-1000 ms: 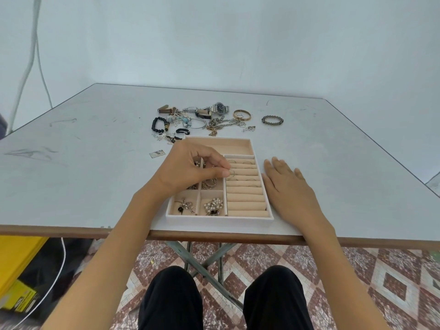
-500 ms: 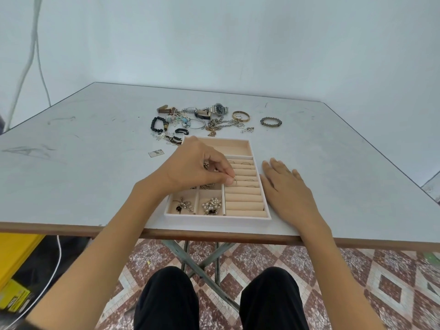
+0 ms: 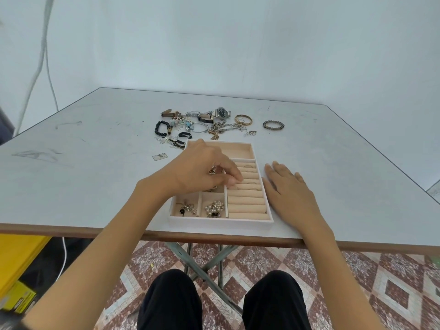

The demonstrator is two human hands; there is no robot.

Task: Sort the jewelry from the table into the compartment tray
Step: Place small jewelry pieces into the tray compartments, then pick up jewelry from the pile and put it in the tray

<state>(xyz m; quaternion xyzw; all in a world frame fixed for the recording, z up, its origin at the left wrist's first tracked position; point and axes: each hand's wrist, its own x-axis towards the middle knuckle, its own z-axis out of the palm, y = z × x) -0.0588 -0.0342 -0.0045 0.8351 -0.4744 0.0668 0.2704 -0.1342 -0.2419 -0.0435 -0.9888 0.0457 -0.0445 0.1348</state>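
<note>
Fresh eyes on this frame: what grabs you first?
The left hand reaches over the white-rimmed beige compartment tray at the white table's near edge, fingertips pinched at its padded ring rolls; any ring there is too small to tell. The right hand lies flat on the table beside the tray. Beyond it lies a tangled heap of unsorted watches, bracelets and chains.

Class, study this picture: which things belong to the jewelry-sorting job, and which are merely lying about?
Job: compartment tray, left hand at its ring rolls, right hand flat beside it, watch, gold bangle, beaded bracelet, black bead bracelet, chains.
Lying about: small card, yellow box, white cable.
</note>
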